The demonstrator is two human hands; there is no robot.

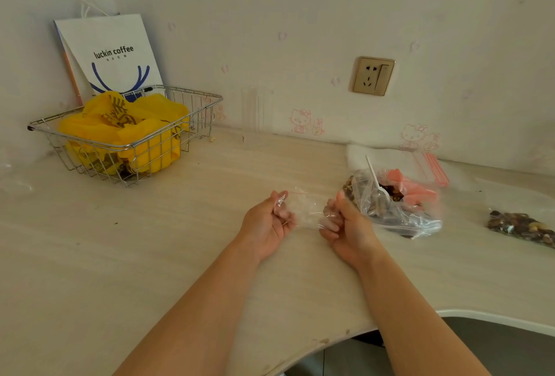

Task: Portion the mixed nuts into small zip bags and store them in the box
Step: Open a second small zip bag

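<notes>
Two hands hold one small clear zip bag [303, 209] between them, just above the pale surface [180, 240]: the left hand [265, 225] pinches its left edge with curled fingers, and the right hand [342, 222] grips its right edge the same way. The bag appears empty; its red seal line shows at the top. Judged from its look, the film is thin, limp, very light and slippery, so it is best taken at the stiffer zip strip, one lip per hand, to pull the mouth apart. Just right of the hands lies the large clear bag of mixed nuts [390, 204] with a white plastic spoon [377, 183] standing in it; farther right lies a filled small bag of nuts [521, 227]. A stack of spare zip bags [399, 162] rests by the wall. A wire basket [129, 132] holding yellow plastic bags [132, 129] stands at the left rear. Behind it, a white paper bag [114, 54] reads "luckin coffee". The black print on the yellow bags is illegible.
</notes>
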